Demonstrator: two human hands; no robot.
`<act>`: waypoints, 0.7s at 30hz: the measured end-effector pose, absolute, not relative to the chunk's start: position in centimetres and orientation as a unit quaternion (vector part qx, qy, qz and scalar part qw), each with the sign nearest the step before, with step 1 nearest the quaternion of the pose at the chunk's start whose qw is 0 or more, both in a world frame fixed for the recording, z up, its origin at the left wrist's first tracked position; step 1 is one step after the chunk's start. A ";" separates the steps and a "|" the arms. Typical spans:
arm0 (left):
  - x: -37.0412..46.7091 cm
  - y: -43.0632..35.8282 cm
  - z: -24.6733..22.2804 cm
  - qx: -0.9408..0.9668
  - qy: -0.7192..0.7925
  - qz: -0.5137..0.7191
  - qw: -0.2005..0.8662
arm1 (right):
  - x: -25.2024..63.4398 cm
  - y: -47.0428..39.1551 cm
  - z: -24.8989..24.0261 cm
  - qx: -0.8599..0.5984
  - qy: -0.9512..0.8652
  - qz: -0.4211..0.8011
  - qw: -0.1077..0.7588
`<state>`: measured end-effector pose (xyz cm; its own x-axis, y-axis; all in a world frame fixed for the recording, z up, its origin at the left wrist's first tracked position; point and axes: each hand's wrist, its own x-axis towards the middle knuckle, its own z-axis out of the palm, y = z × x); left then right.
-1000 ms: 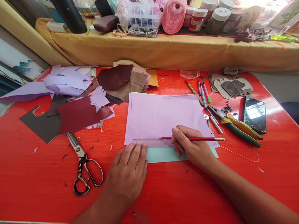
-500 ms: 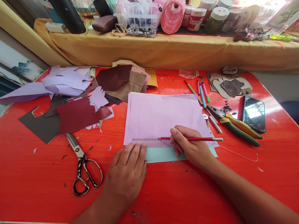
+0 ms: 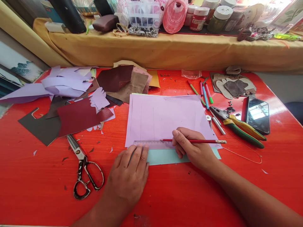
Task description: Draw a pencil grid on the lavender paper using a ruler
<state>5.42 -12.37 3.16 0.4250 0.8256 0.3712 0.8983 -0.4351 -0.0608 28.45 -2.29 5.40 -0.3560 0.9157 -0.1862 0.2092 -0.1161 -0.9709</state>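
Note:
A lilac paper sheet (image 3: 175, 116) lies in front of me, with thin upright pencil lines on its left part. Across its lower edge rests a clear ruler (image 3: 153, 144). My left hand (image 3: 132, 170) lies flat with its fingertips pressing on the ruler's left end; the fingers are stretched out and grip nothing. My right hand (image 3: 194, 146) is closed round a red pencil (image 3: 208, 141), held nearly level. The pencil's point is at the ruler's upper edge, right of the second line. From under the lilac sheet sticks out a pale blue-green sheet (image 3: 165, 157).
Scissors (image 3: 81, 167) lie on the left, below leather and paper scraps (image 3: 78, 116). To the right are pliers (image 3: 239, 126), a phone (image 3: 257, 115), several felt pens (image 3: 205, 96) and grey cut-out pieces (image 3: 234, 86). Jars (image 3: 220, 19) stand on the cloth-covered ledge (image 3: 165, 52) behind.

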 end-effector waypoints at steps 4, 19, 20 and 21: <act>5.3 -12.3 3.1 -0.836 -0.515 -0.143 0.125 | 28.4 -2.3 5.6 -0.478 -0.572 0.584 0.322; 5.1 -12.2 2.9 -0.832 -0.517 -0.163 0.114 | 28.9 -2.1 5.9 -0.487 -0.556 0.537 0.407; 5.1 -12.2 2.9 -0.832 -0.518 -0.165 0.114 | 29.0 -2.0 5.8 -0.489 -0.554 0.534 0.412; 5.1 -12.2 2.9 -0.830 -0.519 -0.168 0.115 | 29.1 -1.8 5.8 -0.491 -0.550 0.532 0.416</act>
